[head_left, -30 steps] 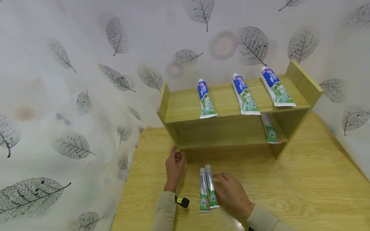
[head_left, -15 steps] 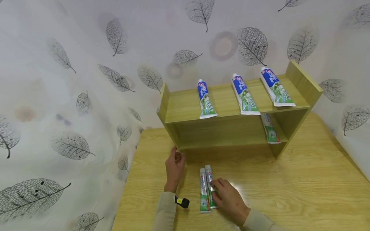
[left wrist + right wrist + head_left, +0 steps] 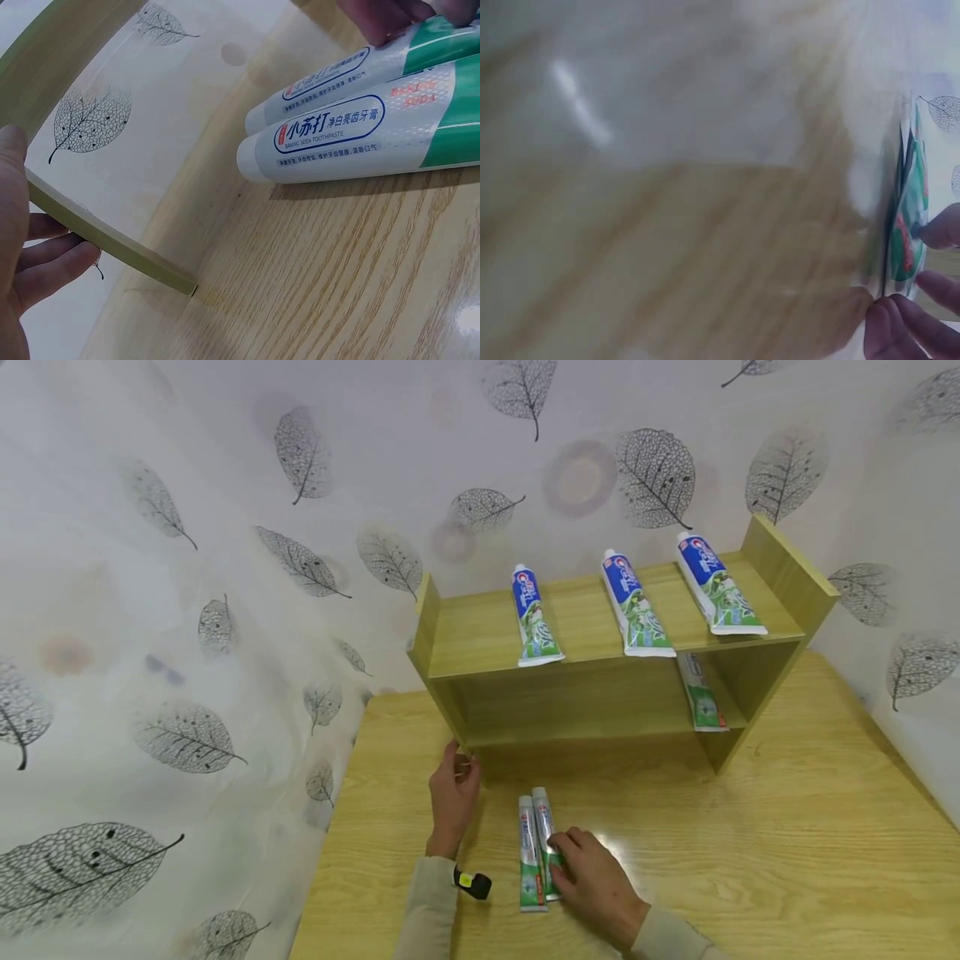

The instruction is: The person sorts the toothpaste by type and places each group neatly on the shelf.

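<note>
Two silver-and-green toothpaste tubes lie side by side on the table, caps toward the shelf: a left tube (image 3: 528, 860) and a right tube (image 3: 543, 814). My right hand (image 3: 598, 887) is over the right tube, its curled fingers and thumb holding the tube's middle and partly hiding its green end. In the right wrist view, fingertips (image 3: 937, 285) meet the tube's green part. My left hand (image 3: 453, 795) grips the lower left side panel of the wooden shelf (image 3: 480, 627); the left wrist view has the thumb and fingers on opposite sides of this panel (image 3: 112, 244).
On the top board lie three blue, white and green toothpaste tubes, at left (image 3: 531, 614), middle (image 3: 637, 606) and right (image 3: 718, 585). Another silver-green tube (image 3: 701, 697) lies on the lower board's right end. A leaf-patterned wall covering (image 3: 300, 635) stands behind and left of the table (image 3: 847, 810).
My right hand has moved slightly left and down, its fingers coming from beside the right tube to over it. My left hand has stayed on the shelf panel.
</note>
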A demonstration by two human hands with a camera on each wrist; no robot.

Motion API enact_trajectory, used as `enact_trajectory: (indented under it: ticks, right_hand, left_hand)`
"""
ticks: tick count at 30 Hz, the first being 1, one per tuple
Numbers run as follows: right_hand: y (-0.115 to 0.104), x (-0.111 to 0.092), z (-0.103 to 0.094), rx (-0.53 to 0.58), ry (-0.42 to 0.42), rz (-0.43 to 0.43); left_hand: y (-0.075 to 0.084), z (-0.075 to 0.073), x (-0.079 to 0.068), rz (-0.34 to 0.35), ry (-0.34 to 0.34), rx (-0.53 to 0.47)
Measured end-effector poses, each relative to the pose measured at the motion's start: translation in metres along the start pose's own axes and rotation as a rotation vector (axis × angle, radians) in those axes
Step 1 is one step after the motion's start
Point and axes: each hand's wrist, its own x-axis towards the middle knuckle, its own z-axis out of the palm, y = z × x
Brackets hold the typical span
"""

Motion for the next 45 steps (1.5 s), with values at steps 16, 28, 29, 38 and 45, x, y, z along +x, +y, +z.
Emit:
enact_trajectory:
  ticks: [16, 28, 29, 38, 45]
  right_hand:
    - [-0.011, 0.015, 0.003, -0.033, -0.096, 0.116]
    - [-0.015, 0.012, 0.004, -0.188, -0.044, 0.033]
    - [-0.015, 0.012, 0.004, -0.192, -0.045, 0.03]
    - [-0.013, 0.014, 0.002, -0.162, -0.066, 0.009]
    - [-0.009, 0.011, -0.001, -0.177, -0.075, 0.001]
  left_hand:
    - [0.001, 0.002, 0.002, -0.01, 0.0, -0.007]
    - [0.001, 0.001, -0.001, -0.025, 0.015, 0.008]
    - [0.001, 0.001, -0.001, -0.023, 0.016, 0.008]
    - [-0.001, 0.002, -0.002, -0.016, 0.016, 0.014]
    - [-0.002, 0.002, -0.001, -0.007, 0.018, 0.027]
